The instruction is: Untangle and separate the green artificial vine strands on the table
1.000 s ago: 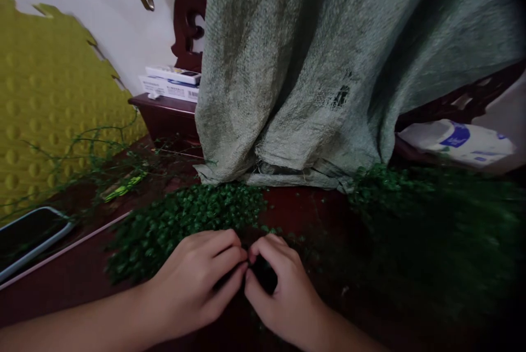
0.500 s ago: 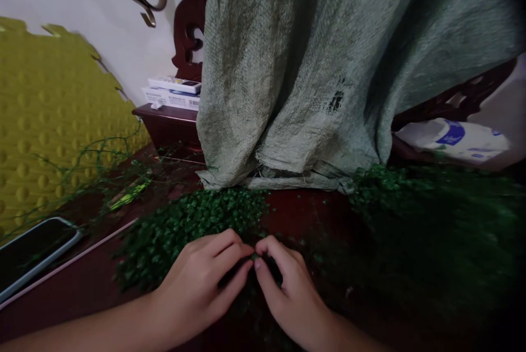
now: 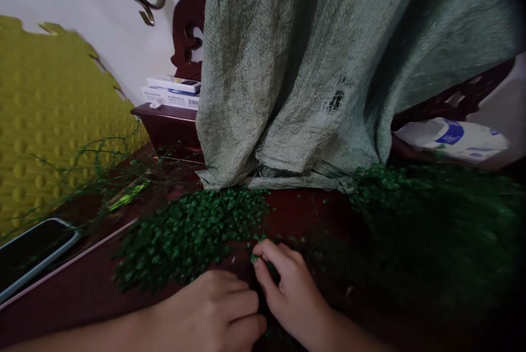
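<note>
My right hand (image 3: 290, 289) pinches a small green leafy piece (image 3: 253, 257) between thumb and index finger, just above the dark red tabletop. Beside it, lower and nearer to me, my left hand (image 3: 217, 308) is curled with its knuckles up. Its fingertips are turned away, so what they hold, if anything, is hidden. Beyond my left hand lies a heap of small green leafy pieces (image 3: 193, 231). To the right of my right hand spreads a larger, darker mass of greenery (image 3: 435, 231), blurred and in shadow.
A grey-green woven sack (image 3: 296, 78) hangs at the back. Left are a phone (image 3: 36, 253), a pink cord (image 3: 82, 253), thin green stems (image 3: 98, 149), a bright yellow-green item (image 3: 129, 195) and white boxes (image 3: 172, 94). A white-and-blue soft pack (image 3: 456, 138) lies back right.
My left hand has come away from my right fingertips, moving down toward me and curling. My right hand stays nearly in place, with the green piece now showing in its pinch.
</note>
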A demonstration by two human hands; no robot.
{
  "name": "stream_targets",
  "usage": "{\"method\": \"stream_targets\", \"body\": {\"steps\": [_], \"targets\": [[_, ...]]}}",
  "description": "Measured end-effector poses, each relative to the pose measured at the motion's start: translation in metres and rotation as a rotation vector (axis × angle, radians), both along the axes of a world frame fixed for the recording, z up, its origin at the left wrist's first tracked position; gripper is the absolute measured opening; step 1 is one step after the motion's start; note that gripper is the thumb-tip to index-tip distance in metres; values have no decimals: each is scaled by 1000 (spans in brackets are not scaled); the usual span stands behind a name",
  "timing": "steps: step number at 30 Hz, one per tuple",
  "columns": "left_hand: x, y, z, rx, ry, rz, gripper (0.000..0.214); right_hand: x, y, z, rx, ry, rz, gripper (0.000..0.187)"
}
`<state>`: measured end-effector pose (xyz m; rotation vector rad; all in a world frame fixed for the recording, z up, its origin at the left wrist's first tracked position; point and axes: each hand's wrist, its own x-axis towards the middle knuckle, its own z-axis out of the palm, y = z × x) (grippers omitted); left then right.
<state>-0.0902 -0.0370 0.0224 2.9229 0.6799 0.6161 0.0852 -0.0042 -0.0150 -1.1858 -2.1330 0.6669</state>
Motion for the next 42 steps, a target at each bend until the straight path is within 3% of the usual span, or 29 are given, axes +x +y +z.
{"method": "stream_targets", "body": {"steps": [13, 21, 31, 39, 42], "targets": [[-3, 5, -7, 25, 54, -33, 14, 3, 6, 6, 23, -41, 34, 20], [0, 7, -5, 21, 54, -41, 15, 0, 5, 3, -102, 45, -56, 11], [-2, 4, -6, 32, 56, -40, 16, 2, 3, 10, -83, 49, -79, 32], [-1, 6, -6, 52, 74, -41, 15, 4, 4, 12, -128, 218, 30, 29], [0, 6, -5, 44, 71, -40, 19, 2, 6, 12, -80, 239, 30, 29]]}}
